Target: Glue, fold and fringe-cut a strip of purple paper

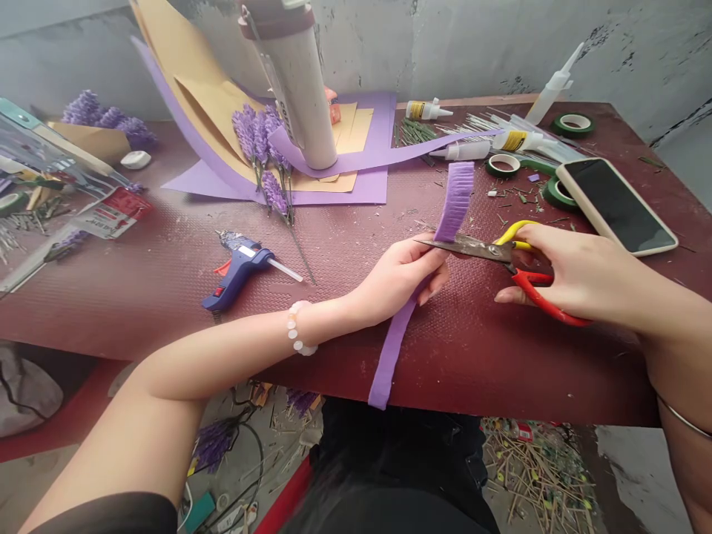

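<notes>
Between thumb and fingers, my left hand (409, 276) pinches a purple paper strip (389, 354). Its upper part stands above my fingers and is cut into a narrow fringe; the plain lower end hangs toward the table's front edge. My right hand (578, 271) has its fingers in the handles of a pair of scissors (475, 248), one yellow and one red. The scissor blades lie across the strip just above my left fingertips. How far apart the blades are is hard to make out.
A blue glue gun (239, 268) lies left of my hands. Behind stand a tumbler (303, 89), purple flower stems (261, 141) and purple sheets (356, 194). At right are a phone (617, 204), green tape rolls (572, 124) and glue bottles (553, 89). Sticks litter the floor.
</notes>
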Available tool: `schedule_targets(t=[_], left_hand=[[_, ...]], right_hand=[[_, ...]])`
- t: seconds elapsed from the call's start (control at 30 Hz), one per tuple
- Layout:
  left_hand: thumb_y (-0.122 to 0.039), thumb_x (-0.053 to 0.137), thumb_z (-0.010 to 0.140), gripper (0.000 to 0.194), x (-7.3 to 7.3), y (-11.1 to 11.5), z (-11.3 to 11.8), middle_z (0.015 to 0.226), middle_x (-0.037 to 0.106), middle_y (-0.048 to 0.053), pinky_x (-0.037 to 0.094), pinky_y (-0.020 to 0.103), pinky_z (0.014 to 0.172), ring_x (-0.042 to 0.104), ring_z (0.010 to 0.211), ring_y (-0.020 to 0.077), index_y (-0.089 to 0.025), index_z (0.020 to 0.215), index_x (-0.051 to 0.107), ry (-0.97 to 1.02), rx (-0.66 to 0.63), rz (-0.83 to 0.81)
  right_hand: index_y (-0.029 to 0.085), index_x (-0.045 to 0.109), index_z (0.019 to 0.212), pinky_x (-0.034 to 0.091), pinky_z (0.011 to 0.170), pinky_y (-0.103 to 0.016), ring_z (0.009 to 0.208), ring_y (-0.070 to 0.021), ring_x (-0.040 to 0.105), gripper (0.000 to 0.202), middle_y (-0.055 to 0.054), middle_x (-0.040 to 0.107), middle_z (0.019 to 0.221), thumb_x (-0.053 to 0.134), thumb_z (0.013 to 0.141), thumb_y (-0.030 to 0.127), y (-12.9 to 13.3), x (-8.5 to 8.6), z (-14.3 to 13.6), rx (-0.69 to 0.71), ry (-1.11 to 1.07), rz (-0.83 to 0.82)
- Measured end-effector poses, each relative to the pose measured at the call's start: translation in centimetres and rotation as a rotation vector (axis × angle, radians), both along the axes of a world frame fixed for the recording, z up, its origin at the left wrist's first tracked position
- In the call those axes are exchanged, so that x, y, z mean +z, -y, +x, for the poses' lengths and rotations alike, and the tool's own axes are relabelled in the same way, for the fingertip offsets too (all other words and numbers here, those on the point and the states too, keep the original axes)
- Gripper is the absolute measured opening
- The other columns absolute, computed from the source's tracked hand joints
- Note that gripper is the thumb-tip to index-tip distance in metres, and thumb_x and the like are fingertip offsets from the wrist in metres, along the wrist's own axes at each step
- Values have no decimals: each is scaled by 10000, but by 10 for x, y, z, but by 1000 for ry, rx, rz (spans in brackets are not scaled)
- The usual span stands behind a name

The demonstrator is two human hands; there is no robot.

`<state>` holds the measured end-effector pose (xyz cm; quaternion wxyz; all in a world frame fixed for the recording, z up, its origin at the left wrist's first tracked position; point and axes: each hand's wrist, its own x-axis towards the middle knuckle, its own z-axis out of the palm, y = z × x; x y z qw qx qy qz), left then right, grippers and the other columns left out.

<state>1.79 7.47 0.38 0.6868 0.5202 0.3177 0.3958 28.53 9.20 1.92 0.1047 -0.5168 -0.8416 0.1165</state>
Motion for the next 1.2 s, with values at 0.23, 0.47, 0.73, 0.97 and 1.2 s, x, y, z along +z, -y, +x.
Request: schedule_targets(t=[0.23,0.47,0.73,0.97,1.2], left_hand=[[-385,712,1108,320,1,0,0,533,503,-110,325,204,474,419,414,54,-193,889,581,-42,11,0],[-458,738,1079,375,-4,0,-1,561,523,-98,334,202,462,435,437,57,-213,873,542,26,-5,54],[-501,764,1062,397,-4,-2,0,558,548,-92,363,201,466,461,435,55,-188,880,599,-8,-17,61],[-485,737,1088,392,-1,-3,2,563,595,-77,396,205,481,498,429,54,-159,888,650,-47,-28,32],[-533,753,1067,431,-1,-3,0,585,610,-63,422,211,499,522,449,58,-147,888,681,-33,-58,50]], right_hand=[[282,738,1240,552,688,-457,791,-388,755,697,-104,790,905,695,842,853,0,0,1,11,21,21],[257,762,1192,554,707,-450,810,-376,755,808,-111,795,899,653,782,945,2,7,-6,-32,17,35],[280,716,1056,506,658,-447,738,-364,743,623,-103,754,804,532,928,862,2,5,-5,3,39,62],[311,630,831,447,630,-431,619,-340,693,362,-57,648,609,509,948,631,0,-6,2,42,72,95],[312,615,782,411,629,-417,554,-313,631,347,-48,621,568,484,922,601,1,-5,4,52,41,119]])
